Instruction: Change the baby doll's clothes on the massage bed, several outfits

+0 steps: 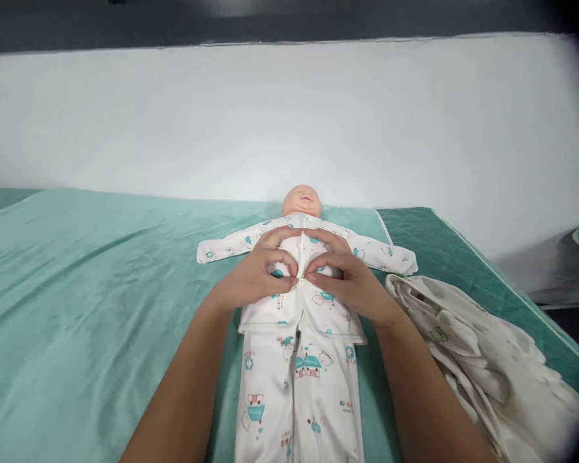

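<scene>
A baby doll (302,201) lies on its back, dressed in a white printed baby shirt (328,316) and matching trousers (265,399). My left hand (260,270) pinches the shirt's front edge between thumb and index finger. From the other side, my right hand (345,273) pinches the opposite front edge. A small pale button (302,281) shows between the two thumb tips. The other fingers of both hands rest on the doll's chest. Below the button the shirt front parts slightly. Both sleeves stretch out sideways.
Under the doll is a light green sheet (101,289) over a darker green quilted mat (415,235). A crumpled cream cloth with a bear print (482,347) lies at the right, beside my right forearm. A white wall (222,122) stands behind.
</scene>
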`<action>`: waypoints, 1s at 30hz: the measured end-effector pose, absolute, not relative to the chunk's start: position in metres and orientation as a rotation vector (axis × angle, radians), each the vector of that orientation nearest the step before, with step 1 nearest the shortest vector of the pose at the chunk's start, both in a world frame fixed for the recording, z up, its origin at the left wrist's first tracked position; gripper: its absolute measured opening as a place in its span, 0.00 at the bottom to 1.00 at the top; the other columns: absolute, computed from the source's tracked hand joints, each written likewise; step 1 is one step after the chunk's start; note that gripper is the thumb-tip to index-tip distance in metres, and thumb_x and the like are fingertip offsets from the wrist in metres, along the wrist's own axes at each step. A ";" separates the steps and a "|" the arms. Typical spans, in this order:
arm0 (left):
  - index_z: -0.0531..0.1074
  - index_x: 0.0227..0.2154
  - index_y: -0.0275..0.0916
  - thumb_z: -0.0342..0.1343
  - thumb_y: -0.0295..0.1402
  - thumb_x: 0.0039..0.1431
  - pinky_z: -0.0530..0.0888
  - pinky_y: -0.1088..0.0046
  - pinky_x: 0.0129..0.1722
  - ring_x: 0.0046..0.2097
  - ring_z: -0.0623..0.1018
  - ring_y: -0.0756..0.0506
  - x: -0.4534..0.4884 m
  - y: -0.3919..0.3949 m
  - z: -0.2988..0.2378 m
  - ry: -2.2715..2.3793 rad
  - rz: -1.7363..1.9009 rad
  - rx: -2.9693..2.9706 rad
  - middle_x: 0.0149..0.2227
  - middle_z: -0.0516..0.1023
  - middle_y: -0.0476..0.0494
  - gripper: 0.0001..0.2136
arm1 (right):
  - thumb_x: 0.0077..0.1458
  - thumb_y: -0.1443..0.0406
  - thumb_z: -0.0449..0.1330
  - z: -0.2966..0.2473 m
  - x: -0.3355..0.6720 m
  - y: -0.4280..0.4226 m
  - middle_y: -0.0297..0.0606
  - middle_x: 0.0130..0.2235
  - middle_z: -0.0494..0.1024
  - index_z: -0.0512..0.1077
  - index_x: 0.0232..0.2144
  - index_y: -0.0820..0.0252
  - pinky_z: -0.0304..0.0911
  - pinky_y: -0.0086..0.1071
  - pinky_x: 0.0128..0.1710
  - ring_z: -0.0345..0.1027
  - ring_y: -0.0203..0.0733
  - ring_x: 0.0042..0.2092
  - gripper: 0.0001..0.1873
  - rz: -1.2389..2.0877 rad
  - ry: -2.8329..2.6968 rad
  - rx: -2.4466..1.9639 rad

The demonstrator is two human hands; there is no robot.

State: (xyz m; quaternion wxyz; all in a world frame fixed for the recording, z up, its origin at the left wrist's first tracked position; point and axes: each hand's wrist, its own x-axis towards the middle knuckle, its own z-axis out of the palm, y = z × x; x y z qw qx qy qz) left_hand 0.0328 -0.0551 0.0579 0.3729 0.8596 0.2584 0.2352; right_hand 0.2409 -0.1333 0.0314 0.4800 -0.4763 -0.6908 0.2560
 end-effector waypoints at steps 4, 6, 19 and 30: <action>0.75 0.28 0.44 0.59 0.28 0.52 0.65 0.58 0.65 0.72 0.54 0.37 0.034 -0.055 0.057 0.676 0.587 2.207 0.69 0.58 0.51 0.03 | 0.57 0.61 0.66 0.030 0.242 -0.134 0.25 0.67 0.61 0.81 0.32 0.46 0.43 0.52 0.70 0.45 0.50 0.71 0.03 0.623 -1.743 -1.153; 0.76 0.29 0.44 0.59 0.28 0.52 0.64 0.56 0.66 0.71 0.55 0.36 0.034 -0.055 0.057 0.698 0.585 2.227 0.69 0.58 0.51 0.03 | 0.57 0.61 0.66 0.030 0.241 -0.133 0.23 0.68 0.60 0.81 0.32 0.46 0.41 0.52 0.70 0.42 0.49 0.72 0.03 0.613 -1.764 -1.155; 0.76 0.29 0.44 0.60 0.30 0.53 0.65 0.54 0.65 0.71 0.55 0.35 0.034 -0.054 0.056 0.674 0.591 2.225 0.68 0.59 0.49 0.02 | 0.57 0.63 0.65 0.029 0.244 -0.133 0.30 0.67 0.60 0.77 0.33 0.50 0.44 0.51 0.69 0.47 0.48 0.71 0.01 0.633 -1.735 -1.140; 0.76 0.29 0.44 0.59 0.31 0.55 0.60 0.52 0.68 0.70 0.57 0.36 0.034 -0.056 0.059 0.687 0.585 2.236 0.66 0.62 0.49 0.02 | 0.57 0.60 0.66 0.030 0.241 -0.133 0.29 0.67 0.60 0.77 0.33 0.49 0.44 0.51 0.70 0.46 0.48 0.71 0.02 0.640 -1.725 -1.154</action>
